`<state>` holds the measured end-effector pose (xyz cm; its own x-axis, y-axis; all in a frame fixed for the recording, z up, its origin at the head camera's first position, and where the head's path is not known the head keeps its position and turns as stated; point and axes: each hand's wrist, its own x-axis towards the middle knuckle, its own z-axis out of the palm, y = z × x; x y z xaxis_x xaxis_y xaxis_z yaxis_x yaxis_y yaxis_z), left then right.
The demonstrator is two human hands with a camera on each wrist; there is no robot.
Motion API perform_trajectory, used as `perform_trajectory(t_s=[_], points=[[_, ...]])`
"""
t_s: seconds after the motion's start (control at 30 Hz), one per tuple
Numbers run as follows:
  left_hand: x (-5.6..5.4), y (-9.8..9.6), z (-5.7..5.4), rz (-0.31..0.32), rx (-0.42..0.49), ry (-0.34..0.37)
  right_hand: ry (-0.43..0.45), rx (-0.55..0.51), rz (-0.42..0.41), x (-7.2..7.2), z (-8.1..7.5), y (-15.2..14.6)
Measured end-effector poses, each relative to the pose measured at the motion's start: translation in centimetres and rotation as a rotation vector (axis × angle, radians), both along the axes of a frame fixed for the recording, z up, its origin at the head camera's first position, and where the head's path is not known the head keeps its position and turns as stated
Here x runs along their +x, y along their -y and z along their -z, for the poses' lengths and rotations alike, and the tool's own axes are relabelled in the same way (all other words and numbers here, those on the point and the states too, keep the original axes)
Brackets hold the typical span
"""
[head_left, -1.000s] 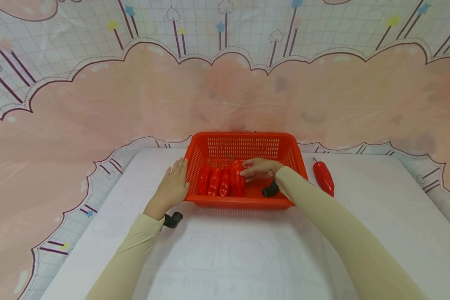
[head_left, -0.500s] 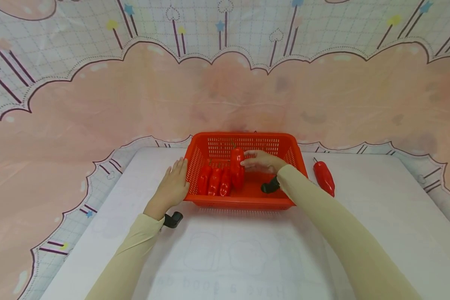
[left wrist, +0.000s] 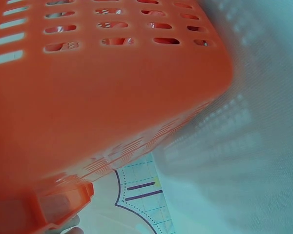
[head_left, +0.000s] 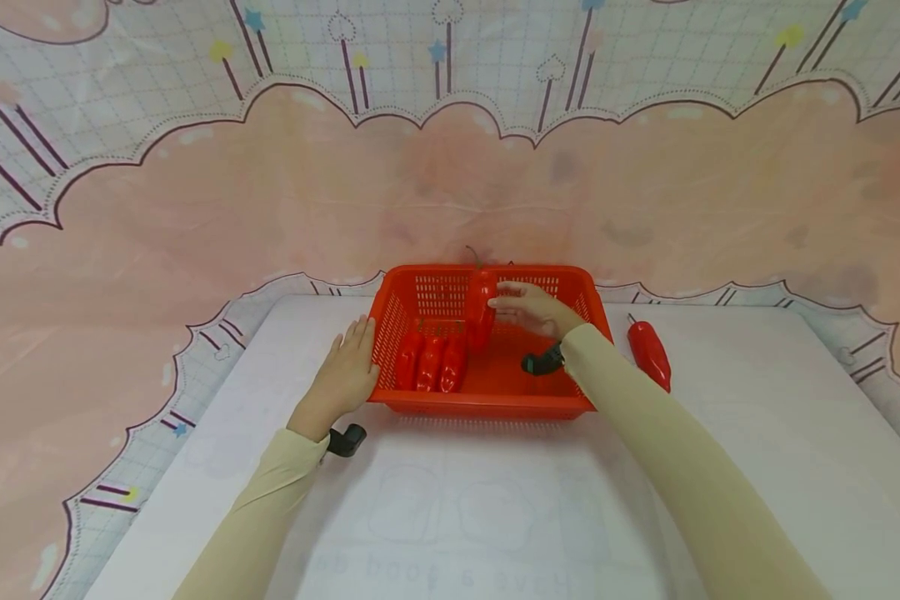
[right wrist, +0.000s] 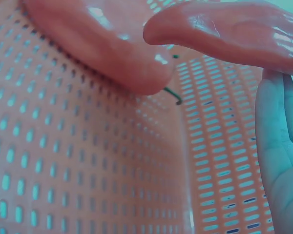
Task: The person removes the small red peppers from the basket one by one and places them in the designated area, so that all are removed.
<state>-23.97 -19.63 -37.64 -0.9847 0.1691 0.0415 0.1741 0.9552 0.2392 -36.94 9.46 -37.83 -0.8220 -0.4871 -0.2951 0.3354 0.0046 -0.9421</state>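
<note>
Inside an orange perforated plastic basket (head_left: pixel 487 407), my right hand (head_left: pixel 532 310) holds a long red pepper (head_left: pixel 481 312) by its right side. The pepper stands near upright, its green stem (head_left: pixel 474 252) overlapping the back rim. In the right wrist view the held pepper (right wrist: pixel 229 34) lies against the fingertips of the right hand (right wrist: pixel 283 146). Three more red peppers (head_left: pixel 430 363) lie side by side in the basket's left half. My left hand (head_left: pixel 345 367), fingers straight, rests against the basket's left side. The left wrist view shows mostly the basket's outer wall (left wrist: pixel 112 92).
Another red pepper (head_left: pixel 649 356) lies on the white table (head_left: pixel 457 508), right of the basket. A patterned cloth backdrop (head_left: pixel 450 192) rises behind the table. Black wrist cameras sit below both hands, the right camera (head_left: pixel 543 361) inside the basket.
My right hand has raised the pepper from beside the other three, moving it up and toward the basket's back. My left hand has stayed at the basket's left side.
</note>
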Motion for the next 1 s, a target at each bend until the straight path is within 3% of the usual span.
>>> perform_trajectory(t_s=[0.23,0.47,1.0], points=[[-0.1,-0.1,0.1,0.001,0.009,0.0,-0.02,-0.066,-0.009,0.0,-0.8,-0.6],[-0.2,-0.2,0.3,0.007,-0.008,-0.009,-0.012,-0.118,0.042,-0.1,-1.7,-1.2],[0.0,-0.3,0.0,-0.011,0.006,0.006,-0.096,-0.048,0.033,1.1,-5.5,-3.1]])
